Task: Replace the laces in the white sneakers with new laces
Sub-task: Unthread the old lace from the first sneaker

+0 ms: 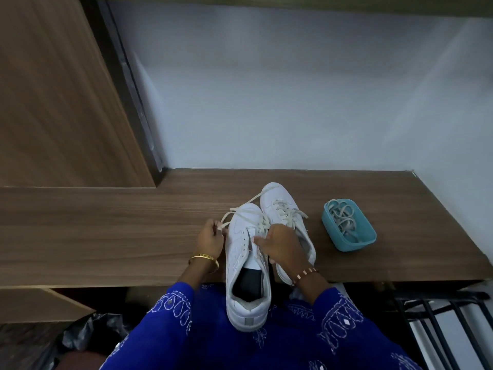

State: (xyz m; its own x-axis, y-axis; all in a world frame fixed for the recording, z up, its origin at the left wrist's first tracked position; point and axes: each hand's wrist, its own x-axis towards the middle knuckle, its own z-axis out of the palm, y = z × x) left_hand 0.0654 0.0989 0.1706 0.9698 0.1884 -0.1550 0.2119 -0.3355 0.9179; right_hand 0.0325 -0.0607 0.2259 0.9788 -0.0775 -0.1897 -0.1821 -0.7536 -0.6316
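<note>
White sneakers are sitting side by side on the wooden worktop, the near sneaker overhanging its front edge toward the person's lap. Left hand is pinching the loose lace in a narrow grip; right hand is holding the near sneaker's eyelet side. Far sneaker is lying laced. Teal tub beside it is holding laces.
</note>
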